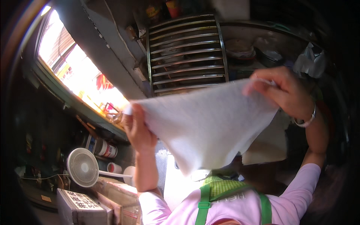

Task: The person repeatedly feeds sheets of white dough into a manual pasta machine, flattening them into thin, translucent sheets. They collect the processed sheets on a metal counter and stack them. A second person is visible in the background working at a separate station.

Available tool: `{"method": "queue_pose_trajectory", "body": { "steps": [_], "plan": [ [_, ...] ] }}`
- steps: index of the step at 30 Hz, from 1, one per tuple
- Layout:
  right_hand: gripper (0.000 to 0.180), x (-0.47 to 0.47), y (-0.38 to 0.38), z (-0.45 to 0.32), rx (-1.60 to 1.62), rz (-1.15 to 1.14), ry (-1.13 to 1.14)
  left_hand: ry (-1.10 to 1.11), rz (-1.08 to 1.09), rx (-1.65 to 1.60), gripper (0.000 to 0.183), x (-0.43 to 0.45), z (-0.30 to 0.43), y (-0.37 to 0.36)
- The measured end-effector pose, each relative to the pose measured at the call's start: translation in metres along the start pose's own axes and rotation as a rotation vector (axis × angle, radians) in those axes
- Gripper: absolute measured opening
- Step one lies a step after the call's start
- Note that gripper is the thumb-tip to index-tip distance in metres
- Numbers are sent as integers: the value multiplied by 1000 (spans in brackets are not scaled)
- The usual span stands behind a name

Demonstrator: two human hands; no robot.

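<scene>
A thin white sheet [208,121] hangs stretched between my two hands in front of my chest. Whether it is cloth, paper or another soft material, I cannot tell. My left hand [139,130] grips its upper left corner, thumb over the edge. At the upper right corner, my right hand [284,91] pinches the edge between thumb and fingers and is slightly blurred. A silver bangle [308,121] circles my right wrist. The sheet droops in folds towards my green-strapped apron [222,187] and hides part of what lies behind it.
A metal barred rack [187,50] lies beyond the sheet. At far right are a white plastic bag [309,62] and a bowl [239,49]. A white fan [84,167] stands at lower left, above a grey box [84,201] bearing writing. A bright window opening [77,73] runs along the left.
</scene>
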State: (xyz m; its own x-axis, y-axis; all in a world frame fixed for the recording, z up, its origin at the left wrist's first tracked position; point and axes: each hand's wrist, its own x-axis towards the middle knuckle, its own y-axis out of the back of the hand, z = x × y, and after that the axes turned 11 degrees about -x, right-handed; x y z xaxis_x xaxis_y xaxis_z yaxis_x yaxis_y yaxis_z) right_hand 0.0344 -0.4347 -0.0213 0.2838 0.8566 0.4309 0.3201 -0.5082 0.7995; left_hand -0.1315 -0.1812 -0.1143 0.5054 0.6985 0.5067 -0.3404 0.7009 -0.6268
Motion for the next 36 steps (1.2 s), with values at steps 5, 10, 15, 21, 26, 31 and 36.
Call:
{"method": "queue_pose_trajectory", "body": {
  "steps": [5,10,15,21,26,31,36],
  "plan": [
    [25,55,-2,1,-466,349,94,-136,-27,157,21,67,38,-15],
    [24,110,-9,12,-584,448,89,-217,30,283,21,130,39,-20],
    [24,150,-6,31,-747,463,77,-178,-27,258,22,183,22,-11],
    [26,175,-4,43,-817,453,-92,-194,-61,246,23,238,-6,11],
    [26,185,-5,64,-913,570,-23,-256,-50,302,21,258,-22,13],
    [25,184,-5,57,-884,519,-108,-293,-14,377,21,267,-22,16],
    [24,178,-9,57,-948,543,-108,-250,-44,367,22,253,-14,11]
  ]
}}
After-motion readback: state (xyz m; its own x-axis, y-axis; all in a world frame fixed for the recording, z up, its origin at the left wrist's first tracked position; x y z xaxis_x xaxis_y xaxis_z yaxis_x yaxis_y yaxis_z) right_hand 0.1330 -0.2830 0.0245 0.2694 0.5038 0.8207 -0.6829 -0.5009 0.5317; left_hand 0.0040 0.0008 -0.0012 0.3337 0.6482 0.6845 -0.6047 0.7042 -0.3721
